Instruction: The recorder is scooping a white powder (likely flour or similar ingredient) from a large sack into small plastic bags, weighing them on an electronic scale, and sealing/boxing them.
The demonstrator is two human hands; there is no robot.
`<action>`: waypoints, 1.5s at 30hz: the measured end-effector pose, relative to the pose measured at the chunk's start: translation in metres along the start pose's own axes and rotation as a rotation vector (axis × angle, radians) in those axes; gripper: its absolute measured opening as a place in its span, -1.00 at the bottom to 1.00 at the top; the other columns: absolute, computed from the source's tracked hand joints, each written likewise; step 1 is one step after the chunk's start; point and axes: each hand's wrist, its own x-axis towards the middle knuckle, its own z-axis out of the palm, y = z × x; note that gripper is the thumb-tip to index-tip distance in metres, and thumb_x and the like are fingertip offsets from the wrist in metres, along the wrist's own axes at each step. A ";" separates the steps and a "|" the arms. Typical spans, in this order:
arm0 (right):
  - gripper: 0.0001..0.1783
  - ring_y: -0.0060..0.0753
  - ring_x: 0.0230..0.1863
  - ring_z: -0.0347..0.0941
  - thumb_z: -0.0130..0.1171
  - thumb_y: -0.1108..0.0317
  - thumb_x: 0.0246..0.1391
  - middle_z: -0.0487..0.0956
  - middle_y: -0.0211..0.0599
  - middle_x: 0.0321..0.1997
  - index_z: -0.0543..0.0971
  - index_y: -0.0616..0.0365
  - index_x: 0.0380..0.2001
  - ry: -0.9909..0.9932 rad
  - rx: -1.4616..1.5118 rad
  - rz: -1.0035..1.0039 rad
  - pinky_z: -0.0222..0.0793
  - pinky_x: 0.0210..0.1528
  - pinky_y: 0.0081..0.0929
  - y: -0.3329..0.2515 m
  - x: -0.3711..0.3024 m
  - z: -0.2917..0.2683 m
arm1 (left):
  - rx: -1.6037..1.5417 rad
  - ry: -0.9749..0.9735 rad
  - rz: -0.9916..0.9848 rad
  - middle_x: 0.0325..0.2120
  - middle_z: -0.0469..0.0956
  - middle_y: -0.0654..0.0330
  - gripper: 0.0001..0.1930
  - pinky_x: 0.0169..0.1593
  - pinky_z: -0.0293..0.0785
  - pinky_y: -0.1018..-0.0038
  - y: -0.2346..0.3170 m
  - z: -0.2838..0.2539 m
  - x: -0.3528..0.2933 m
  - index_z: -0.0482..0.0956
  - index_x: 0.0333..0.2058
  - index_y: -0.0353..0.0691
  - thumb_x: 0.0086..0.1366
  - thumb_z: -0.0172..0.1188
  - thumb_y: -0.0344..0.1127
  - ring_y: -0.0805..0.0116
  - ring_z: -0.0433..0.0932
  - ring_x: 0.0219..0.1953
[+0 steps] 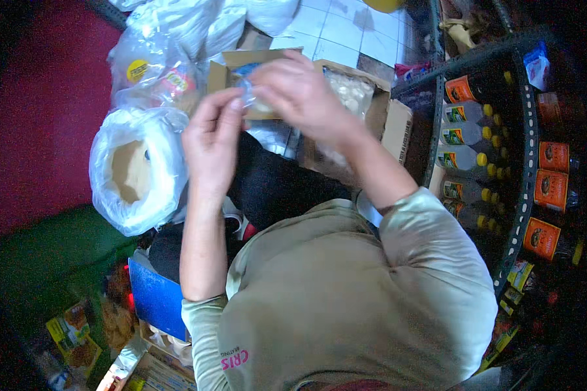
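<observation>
My left hand (209, 137) is closed, thumb against fingers, on a small clear plastic bag (247, 96). From the other side my right hand (300, 98) pinches the same plastic, its fingers curled; what the bag contains is too small to make out. Both hands are raised over an open cardboard box (218, 79) with something blue inside, partly hidden by my right hand. Left of my left hand stands a container lined with a white plastic bag (104, 169), which holds a pale, powdery mass (132, 173).
Beyond my right forearm, another open carton (379, 120) holds a clear bag of white pieces (352, 94). Metal shelving (525, 163) at right carries bottles with yellow caps (460, 156). Large plastic sacks (176, 29) lie at the far left; a blue panel (156, 296) is beside my left elbow.
</observation>
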 end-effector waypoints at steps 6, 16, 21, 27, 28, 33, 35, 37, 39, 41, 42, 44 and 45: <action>-0.73 0.10 -0.27 0.41 -0.02 0.21 0.16 0.49 0.02 -0.36 0.49 0.22 -0.39 -0.108 -0.157 0.567 0.31 -0.19 -0.14 0.107 -0.104 -0.036 | 0.410 -0.142 0.083 -0.21 0.49 0.17 -0.74 -0.10 0.39 0.51 -0.038 -0.022 -0.005 0.52 -0.13 -0.28 0.16 0.17 -0.45 0.41 0.46 -0.25; -0.69 0.01 -0.25 0.49 0.02 0.20 0.13 0.57 0.07 -0.33 0.56 0.24 -0.30 0.029 -0.133 1.308 0.34 -0.16 -0.28 0.264 -0.253 0.094 | 0.403 0.285 -0.454 -0.20 0.49 0.20 -0.75 -0.03 0.33 0.52 -0.087 -0.159 -0.099 0.47 -0.08 -0.35 0.29 0.05 -0.43 0.45 0.44 -0.18; -0.64 0.04 -0.28 0.51 -0.03 0.14 0.09 0.58 0.05 -0.38 0.59 0.22 -0.34 0.236 0.056 1.373 0.37 -0.18 -0.20 0.310 -0.247 0.137 | 0.432 0.332 -0.482 -0.20 0.49 0.22 -0.76 -0.01 0.31 0.54 -0.090 -0.175 -0.111 0.47 -0.09 -0.34 0.29 0.05 -0.42 0.45 0.42 -0.16; -0.65 -0.26 -0.22 0.49 0.01 0.19 0.11 0.60 -0.11 -0.28 0.58 0.24 -0.20 0.249 0.301 1.395 0.37 -0.12 -0.35 0.346 -0.240 0.146 | 0.453 0.281 -0.518 -0.22 0.48 0.25 -0.77 -0.01 0.29 0.55 -0.095 -0.178 -0.095 0.48 -0.09 -0.32 0.30 0.05 -0.42 0.46 0.39 -0.17; -0.64 -0.27 -0.18 0.49 0.02 0.20 0.11 0.59 -0.10 -0.24 0.57 0.25 -0.17 0.252 0.289 1.464 0.37 -0.09 -0.36 0.346 -0.236 0.143 | 0.439 0.281 -0.513 -0.22 0.48 0.25 -0.78 -0.01 0.29 0.55 -0.098 -0.180 -0.092 0.48 -0.10 -0.32 0.30 0.05 -0.42 0.47 0.39 -0.17; -0.61 -0.45 -0.17 0.49 0.12 0.28 0.11 0.54 -0.21 -0.11 0.47 0.31 -0.05 0.366 -0.055 1.032 0.37 -0.07 -0.50 0.285 -0.205 0.074 | 0.459 0.412 -0.320 -0.15 0.47 0.23 -0.79 0.08 0.25 0.50 -0.100 -0.208 -0.076 0.50 -0.11 -0.32 0.28 0.08 -0.46 0.45 0.38 -0.09; -0.67 -0.48 -0.16 0.48 0.09 0.34 0.14 0.55 -0.24 -0.13 0.48 0.30 -0.06 0.442 0.052 0.973 0.36 -0.06 -0.54 0.251 -0.174 0.053 | 0.458 0.539 -0.226 -0.14 0.47 0.20 -0.77 0.07 0.26 0.48 -0.103 -0.225 -0.065 0.49 -0.10 -0.34 0.28 0.08 -0.42 0.42 0.39 -0.09; -0.70 -0.50 -0.17 0.48 0.08 0.35 0.15 0.56 -0.28 -0.19 0.50 0.28 -0.09 0.399 0.085 0.869 0.37 -0.08 -0.55 0.224 -0.138 0.057 | 0.380 0.654 -0.159 -0.14 0.47 0.18 -0.75 0.06 0.29 0.48 -0.113 -0.240 -0.049 0.47 -0.09 -0.35 0.29 0.08 -0.40 0.42 0.40 -0.11; -0.71 -0.44 -0.13 0.47 0.08 0.32 0.14 0.57 -0.22 -0.18 0.52 0.26 -0.12 0.175 0.086 0.857 0.35 -0.04 -0.50 0.208 -0.100 0.078 | 0.286 0.759 -0.073 -0.14 0.47 0.17 -0.74 0.04 0.32 0.48 -0.127 -0.251 -0.035 0.46 -0.08 -0.36 0.29 0.07 -0.39 0.42 0.41 -0.12; -0.69 -0.35 -0.10 0.48 0.09 0.26 0.12 0.58 -0.17 -0.16 0.54 0.25 -0.15 -0.027 0.164 0.807 0.35 -0.04 -0.45 0.203 -0.068 0.121 | 0.267 0.823 -0.105 -0.14 0.46 0.16 -0.74 0.02 0.34 0.48 -0.142 -0.253 -0.029 0.45 -0.07 -0.35 0.29 0.06 -0.40 0.42 0.42 -0.13; -0.67 -0.29 -0.10 0.49 0.11 0.22 0.10 0.58 -0.15 -0.15 0.55 0.24 -0.17 -0.110 0.263 0.727 0.36 -0.05 -0.41 0.206 -0.054 0.149 | 0.271 0.866 -0.117 -0.14 0.46 0.16 -0.74 0.01 0.35 0.48 -0.150 -0.253 -0.029 0.44 -0.06 -0.35 0.29 0.05 -0.40 0.41 0.42 -0.13; -0.60 -0.13 -0.09 0.50 0.14 0.11 0.05 0.56 -0.10 -0.08 0.56 0.21 -0.18 -0.363 0.201 0.922 0.38 -0.08 -0.31 0.216 -0.033 0.211 | 0.287 0.852 -0.128 -0.11 0.44 0.13 -0.73 0.01 0.36 0.46 -0.160 -0.255 -0.032 0.43 -0.06 -0.36 0.28 0.06 -0.42 0.39 0.43 -0.13; -0.61 -0.18 -0.13 0.52 0.14 0.12 0.05 0.58 -0.13 -0.13 0.56 0.22 -0.19 -0.496 0.061 0.901 0.40 -0.12 -0.32 0.223 -0.024 0.240 | 0.314 0.831 -0.114 -0.10 0.44 0.12 -0.73 0.01 0.35 0.46 -0.162 -0.257 -0.034 0.44 -0.06 -0.36 0.28 0.06 -0.43 0.38 0.43 -0.13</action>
